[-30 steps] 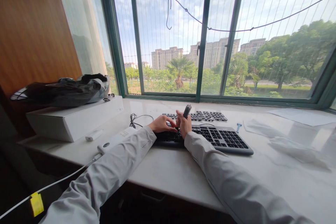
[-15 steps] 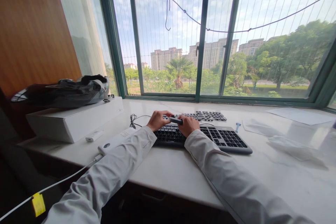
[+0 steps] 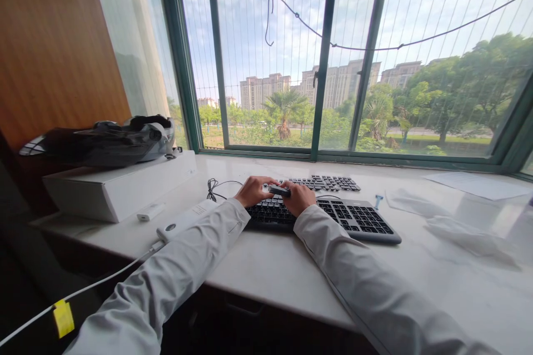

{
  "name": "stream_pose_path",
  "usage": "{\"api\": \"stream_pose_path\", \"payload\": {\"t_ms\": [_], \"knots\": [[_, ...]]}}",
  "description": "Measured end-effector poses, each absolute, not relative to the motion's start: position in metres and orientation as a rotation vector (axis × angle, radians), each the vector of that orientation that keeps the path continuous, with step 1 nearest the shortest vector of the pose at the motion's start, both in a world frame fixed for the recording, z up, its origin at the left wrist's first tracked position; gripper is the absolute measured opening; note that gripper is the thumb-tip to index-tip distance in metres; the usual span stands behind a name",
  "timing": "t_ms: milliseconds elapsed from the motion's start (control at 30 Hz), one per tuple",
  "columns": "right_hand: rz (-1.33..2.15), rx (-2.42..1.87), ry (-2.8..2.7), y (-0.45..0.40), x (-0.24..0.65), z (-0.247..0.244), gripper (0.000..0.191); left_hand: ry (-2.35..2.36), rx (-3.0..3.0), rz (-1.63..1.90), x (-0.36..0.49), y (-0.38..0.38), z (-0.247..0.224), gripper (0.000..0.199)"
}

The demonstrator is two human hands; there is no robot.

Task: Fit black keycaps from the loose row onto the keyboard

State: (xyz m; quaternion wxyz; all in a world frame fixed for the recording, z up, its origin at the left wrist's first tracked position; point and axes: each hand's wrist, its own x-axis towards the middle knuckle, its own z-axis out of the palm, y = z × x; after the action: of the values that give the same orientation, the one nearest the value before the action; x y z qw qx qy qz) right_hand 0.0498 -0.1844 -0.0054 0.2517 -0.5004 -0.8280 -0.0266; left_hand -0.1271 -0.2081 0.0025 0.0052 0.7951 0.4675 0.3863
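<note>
Above a dark keyboard (image 3: 362, 219), my left hand (image 3: 252, 191) and my right hand (image 3: 300, 198) meet over its rear left part. Between them is a small dark elongated piece (image 3: 280, 191), too small to name for sure. My right hand's fingers are closed round its right end, while my left thumb and fingers pinch at its left end. Behind the keyboard, loose keycaps (image 3: 335, 183) lie in rows on the white tabletop (image 3: 250, 272). My hands and sleeves hide part of the keyboard and some of the keycaps.
A white box (image 3: 120, 191) at left carries a dark visor-like object (image 3: 104, 141). A white device (image 3: 183, 223) with a cable lies beside my left sleeve. To the right are a small blue tool (image 3: 378, 201), clear plastic bags (image 3: 470, 238) and paper (image 3: 478, 184). A window stands behind.
The view has shifted slightly. My left fingers have closed in a little toward the dark piece; my right hand keeps its grip on it.
</note>
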Motion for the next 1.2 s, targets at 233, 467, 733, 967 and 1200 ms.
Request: {"api": "stream_pose_path", "payload": {"t_ms": [233,467,733,967,1200], "knots": [[-0.117,-1.500,-2.243,-0.177,0.056,-0.005,0.028,1.583,2.549,1.205,-0.138,-0.200,-0.002,0.026],[-0.169,-1.619,-2.306,-0.179,0.065,0.011,0.033,1.729,2.514,1.233,-0.146,-0.194,-0.009,0.025],[-0.421,-1.632,-2.378,-0.181,0.108,0.016,0.029,1.787,2.524,1.240,-0.152,-0.193,-0.007,0.023],[-0.397,-1.721,-2.347,-0.172,0.149,0.001,0.032,1.944,2.544,1.163,-0.154,-0.197,-0.004,0.022],[-0.372,-1.631,-2.378,-0.169,0.149,0.003,0.029,2.056,2.660,1.115,-0.152,-0.201,0.005,0.026]]}}
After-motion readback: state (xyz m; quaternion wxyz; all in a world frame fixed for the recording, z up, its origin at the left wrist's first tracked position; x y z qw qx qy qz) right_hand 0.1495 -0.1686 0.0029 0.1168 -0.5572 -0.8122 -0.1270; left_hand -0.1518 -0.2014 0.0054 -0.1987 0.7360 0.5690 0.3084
